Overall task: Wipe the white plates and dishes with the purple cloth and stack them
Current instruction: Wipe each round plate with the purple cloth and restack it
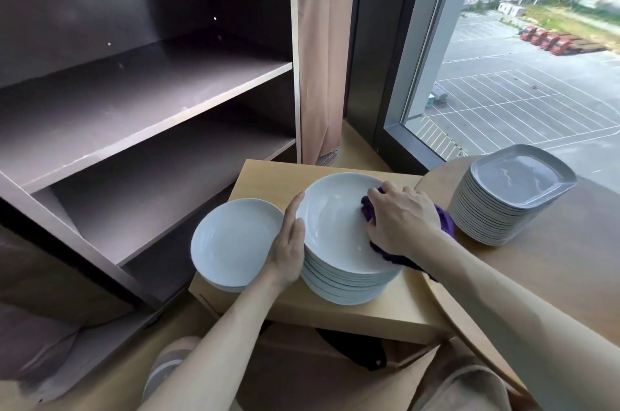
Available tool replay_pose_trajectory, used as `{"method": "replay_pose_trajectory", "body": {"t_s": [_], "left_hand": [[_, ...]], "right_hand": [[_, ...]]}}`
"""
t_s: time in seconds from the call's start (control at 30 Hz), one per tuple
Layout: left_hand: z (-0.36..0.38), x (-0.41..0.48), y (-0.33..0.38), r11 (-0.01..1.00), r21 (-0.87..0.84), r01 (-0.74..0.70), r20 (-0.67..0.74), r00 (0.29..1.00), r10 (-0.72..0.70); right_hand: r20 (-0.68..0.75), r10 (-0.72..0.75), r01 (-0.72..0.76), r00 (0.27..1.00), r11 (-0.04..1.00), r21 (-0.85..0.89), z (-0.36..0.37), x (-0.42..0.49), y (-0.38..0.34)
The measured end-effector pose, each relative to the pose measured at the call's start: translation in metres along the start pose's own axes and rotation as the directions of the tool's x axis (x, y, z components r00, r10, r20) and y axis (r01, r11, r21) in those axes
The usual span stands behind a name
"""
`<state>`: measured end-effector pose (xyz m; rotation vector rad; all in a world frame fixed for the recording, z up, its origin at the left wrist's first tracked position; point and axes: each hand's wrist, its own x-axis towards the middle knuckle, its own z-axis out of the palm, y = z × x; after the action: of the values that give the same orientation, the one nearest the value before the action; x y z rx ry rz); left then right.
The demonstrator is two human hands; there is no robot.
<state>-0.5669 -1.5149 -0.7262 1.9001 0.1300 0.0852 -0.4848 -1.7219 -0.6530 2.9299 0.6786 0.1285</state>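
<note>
Plates are sitting stacked on the small wooden table; the top plate is looking hard, slippery and breakable. The right hand is squeezing the purple cloth onto it. The left hand, fingers straight, is pressing its rim, probably the safest hold.

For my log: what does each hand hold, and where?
Right hand grips the bunched purple cloth on the top plate. Left hand, fingers straight, presses that plate's left rim.

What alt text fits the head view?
A person's right hand presses a purple cloth onto the top plate of a white stack while the left hand steadies its rim. A second plate pile sits left, square dishes right.
</note>
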Motion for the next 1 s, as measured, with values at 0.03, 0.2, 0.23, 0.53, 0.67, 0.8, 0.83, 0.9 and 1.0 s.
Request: {"method": "replay_pose_trajectory", "body": {"t_s": [0.03, 0.2, 0.23, 0.53, 0.67, 0.8, 0.83, 0.9, 1.0], "left_hand": [[0.001, 0.0, 0.0, 1.0, -0.004, -0.002, -0.004, 1.0, 0.002], [0.01, 0.001, 0.0, 0.998, -0.064, -0.007, -0.047, 0.999, 0.004], [0.012, 0.002, -0.001, 0.997, -0.082, -0.005, -0.055, 0.998, 0.001], [0.009, 0.004, 0.0, 0.969, -0.242, 0.05, -0.044, 0.997, -0.062], [0.01, 0.004, -0.002, 0.963, -0.255, 0.083, -0.022, 0.996, -0.092], [0.01, 0.004, -0.001, 0.972, -0.226, 0.064, -0.032, 0.997, -0.074], [0.01, 0.003, 0.0, 0.976, -0.209, 0.054, -0.036, 0.997, -0.062], [0.009, 0.001, 0.001, 0.985, -0.17, 0.03, -0.038, 0.999, -0.037], [0.005, 0.0, 0.0, 0.993, -0.119, 0.028, -0.02, 0.999, -0.03]], "right_hand": [[0.019, -0.008, 0.008, 1.0, 1.0, 0.03, -0.001, -0.006, 0.001], [0.039, -0.059, 0.048, 0.997, 0.97, 0.24, -0.011, -0.037, -0.009], [0.032, -0.085, 0.074, 0.996, 0.962, 0.265, -0.013, -0.041, -0.014], [0.056, -0.216, 0.174, 0.975, 0.89, 0.421, -0.013, -0.022, -0.059], [0.056, -0.189, 0.136, 0.98, 0.854, 0.503, -0.003, 0.0, -0.064], [-0.035, -0.172, 0.168, 0.984, 0.864, 0.474, 0.005, 0.012, -0.068], [-0.071, -0.165, 0.18, 0.984, 0.877, 0.445, 0.008, 0.015, -0.068], [-0.134, -0.165, 0.205, 0.977, 0.901, 0.383, 0.014, 0.022, -0.068], [-0.17, -0.155, 0.198, 0.973, 0.941, 0.275, 0.019, 0.038, -0.06]]}}
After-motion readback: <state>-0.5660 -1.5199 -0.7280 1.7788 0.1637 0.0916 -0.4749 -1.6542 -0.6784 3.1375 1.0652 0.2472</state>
